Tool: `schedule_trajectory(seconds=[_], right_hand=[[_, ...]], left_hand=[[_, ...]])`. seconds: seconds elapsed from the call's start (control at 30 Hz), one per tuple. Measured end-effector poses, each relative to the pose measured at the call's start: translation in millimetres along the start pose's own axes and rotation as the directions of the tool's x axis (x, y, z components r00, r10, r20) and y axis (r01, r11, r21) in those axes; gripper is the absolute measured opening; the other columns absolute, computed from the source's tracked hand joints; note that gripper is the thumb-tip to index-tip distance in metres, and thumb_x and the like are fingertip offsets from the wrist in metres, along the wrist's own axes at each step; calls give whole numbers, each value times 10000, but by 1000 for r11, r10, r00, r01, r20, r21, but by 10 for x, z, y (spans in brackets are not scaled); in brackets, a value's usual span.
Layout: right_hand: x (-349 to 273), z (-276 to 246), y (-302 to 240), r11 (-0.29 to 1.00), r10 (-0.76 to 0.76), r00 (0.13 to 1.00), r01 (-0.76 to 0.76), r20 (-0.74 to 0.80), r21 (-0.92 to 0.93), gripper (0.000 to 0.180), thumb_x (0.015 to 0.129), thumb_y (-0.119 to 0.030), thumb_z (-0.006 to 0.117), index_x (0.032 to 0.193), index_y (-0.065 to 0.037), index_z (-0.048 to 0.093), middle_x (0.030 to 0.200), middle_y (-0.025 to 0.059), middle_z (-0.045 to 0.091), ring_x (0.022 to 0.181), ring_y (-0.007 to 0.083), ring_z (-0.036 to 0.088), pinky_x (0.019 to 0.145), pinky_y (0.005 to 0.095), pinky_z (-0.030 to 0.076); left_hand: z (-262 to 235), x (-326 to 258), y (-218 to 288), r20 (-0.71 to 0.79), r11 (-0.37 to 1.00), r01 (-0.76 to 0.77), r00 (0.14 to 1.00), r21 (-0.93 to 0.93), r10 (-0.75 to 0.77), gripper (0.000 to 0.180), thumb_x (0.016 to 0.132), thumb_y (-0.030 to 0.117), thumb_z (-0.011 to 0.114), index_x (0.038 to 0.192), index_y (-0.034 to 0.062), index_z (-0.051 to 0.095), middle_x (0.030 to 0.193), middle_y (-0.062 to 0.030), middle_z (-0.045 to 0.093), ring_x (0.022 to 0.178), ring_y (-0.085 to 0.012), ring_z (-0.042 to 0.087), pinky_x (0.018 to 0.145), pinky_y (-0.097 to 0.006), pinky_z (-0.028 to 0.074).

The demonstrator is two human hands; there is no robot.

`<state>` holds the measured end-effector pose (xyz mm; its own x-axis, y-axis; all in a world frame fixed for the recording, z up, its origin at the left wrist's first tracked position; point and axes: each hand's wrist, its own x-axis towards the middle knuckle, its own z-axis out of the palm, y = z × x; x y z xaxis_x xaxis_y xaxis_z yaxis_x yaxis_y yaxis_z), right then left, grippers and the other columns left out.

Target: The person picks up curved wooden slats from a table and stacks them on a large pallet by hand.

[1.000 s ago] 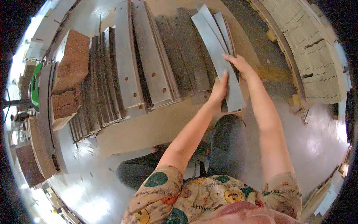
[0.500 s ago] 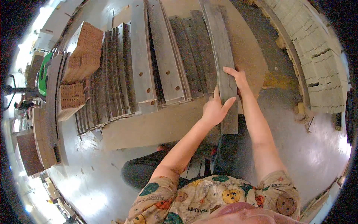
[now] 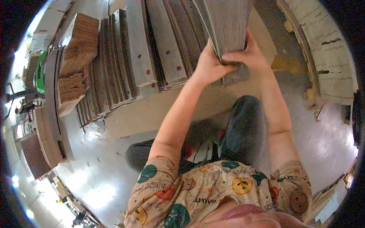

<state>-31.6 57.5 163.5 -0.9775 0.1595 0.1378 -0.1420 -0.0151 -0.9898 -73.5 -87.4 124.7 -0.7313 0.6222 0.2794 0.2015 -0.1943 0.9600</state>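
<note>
A few long grey wood-grain boards point(image 3: 228, 28), held together as a stack, rise ahead of me with their near end lifted. My left hand point(image 3: 211, 66) grips them along the left edge near that end, its fingers partly hidden behind the stack. On the right side, my right hand point(image 3: 251, 55) is closed round the same end, thumb across the front face. Part of another grey board point(image 3: 235, 78) shows beneath my hands. Just left of my hands lie drilled grey boards point(image 3: 167, 49) with round holes near their ends.
Rows of narrow dark boards point(image 3: 114, 57) lean in line farther left, beside stacked brown pieces point(image 3: 80, 41). All this rests on a cardboard sheet point(image 3: 148, 108). At right stands a long pale stack point(image 3: 329, 57) with a wooden edge point(image 3: 300, 45). Shiny floor point(image 3: 95, 167) surrounds my bent legs.
Both hands have moved to the near end of the boards, which has lifted off the pile toward me. My view has shifted slightly, and my right knee now shows.
</note>
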Motion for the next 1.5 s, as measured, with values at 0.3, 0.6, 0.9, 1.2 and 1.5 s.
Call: schedule_trajectory(seconds=[0.3,0.6,0.9,1.2,1.5], right_hand=[[-324,-68,105,995,76,996,-73,-53,63,853,527,-54,828,1245,-38,369,1144,69,535,1060,183,514,901,347,425],[-510,-194,146,995,93,988,-88,-125,48,761,521,-85,842,1177,-44,458,1099,52,564,1037,177,523,892,346,431],[-83,-98,211,966,246,923,-210,-296,151,629,633,-285,782,1124,7,519,1068,104,583,958,199,560,822,352,460],[940,176,1052,762,643,749,-607,-156,225,897,654,-596,670,1169,110,469,1130,201,543,1016,278,538,845,379,440],[1898,793,1766,720,417,892,-441,-173,-537,702,780,-580,523,1084,52,569,1030,225,596,913,349,592,762,423,474]], left_hand=[[311,-197,-183,-108,932,-99,984,348,145,1029,538,79,744,1363,26,132,1243,-215,380,1143,-371,403,960,-417,333],[591,-269,-160,-180,961,-74,976,268,125,1085,534,102,794,1377,21,116,1261,-205,360,1158,-380,390,939,-423,366],[346,-176,-62,-137,965,24,990,262,12,1077,562,146,795,1379,6,108,1243,-210,399,1133,-329,439,921,-383,391],[307,-1295,-362,-245,705,621,666,-341,-705,678,726,263,718,1213,-36,353,1093,-139,542,967,-203,550,815,-306,460],[114,-1158,-677,-399,578,307,484,-757,-779,415,772,164,688,1071,14,442,962,-82,554,884,-174,586,771,-263,482]])
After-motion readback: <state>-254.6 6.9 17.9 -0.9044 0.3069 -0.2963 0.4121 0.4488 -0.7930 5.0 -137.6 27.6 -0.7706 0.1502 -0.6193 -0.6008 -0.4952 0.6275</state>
